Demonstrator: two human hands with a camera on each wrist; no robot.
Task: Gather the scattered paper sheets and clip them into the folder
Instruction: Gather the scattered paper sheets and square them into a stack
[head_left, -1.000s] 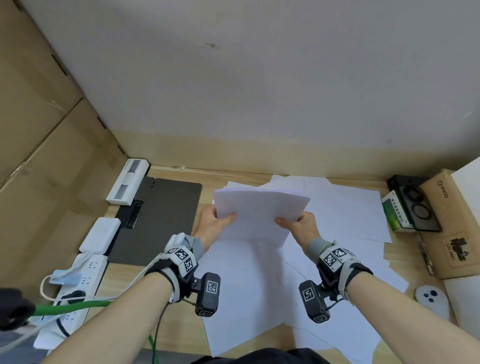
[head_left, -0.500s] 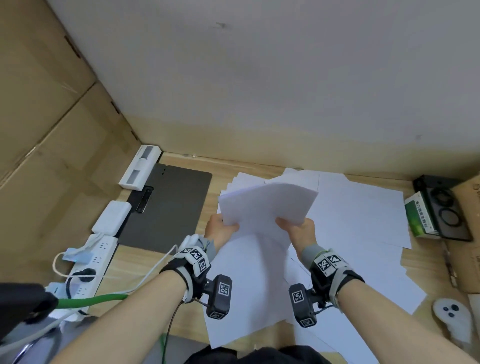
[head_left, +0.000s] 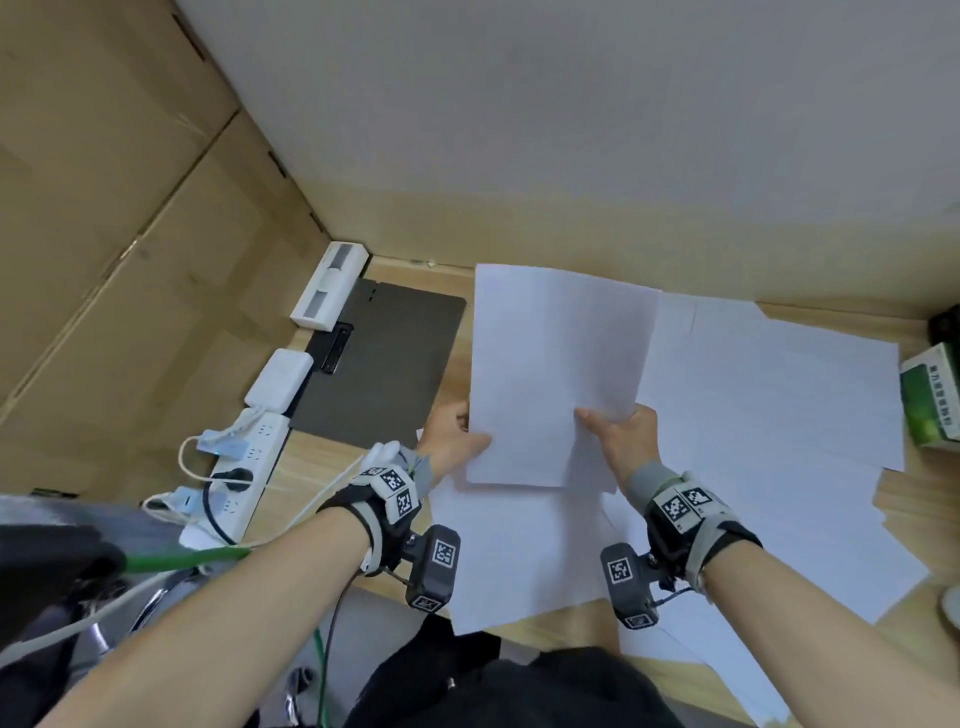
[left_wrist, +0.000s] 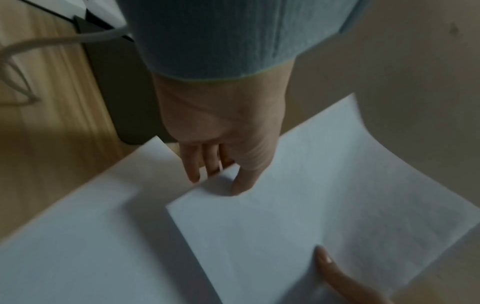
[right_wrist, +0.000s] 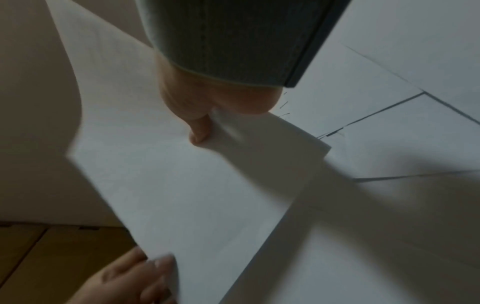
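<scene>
Both hands hold a small stack of white sheets (head_left: 556, 374) upright above the desk. My left hand (head_left: 460, 439) pinches its lower left edge, thumb on the front (left_wrist: 241, 185). My right hand (head_left: 618, 431) pinches the lower right corner, thumb on top (right_wrist: 198, 131). The stack (left_wrist: 298, 216) (right_wrist: 182, 185) stands with its long side up. Several loose sheets (head_left: 769, 395) lie scattered under and right of the hands. The dark grey clip folder (head_left: 384, 364) lies flat to the left, its black clip (head_left: 336, 347) at the left edge.
A white power strip (head_left: 244, 467) with plugs and cables, a white adapter (head_left: 279, 384) and a white box (head_left: 330, 286) line the folder's left side. A green box (head_left: 930, 405) sits at the right edge. Cardboard walls close the left; a pale wall stands behind.
The stack has turned from lying wide to standing tall, and it was raised between the hands. Both hands kept their grips. The head view shifted right and down.
</scene>
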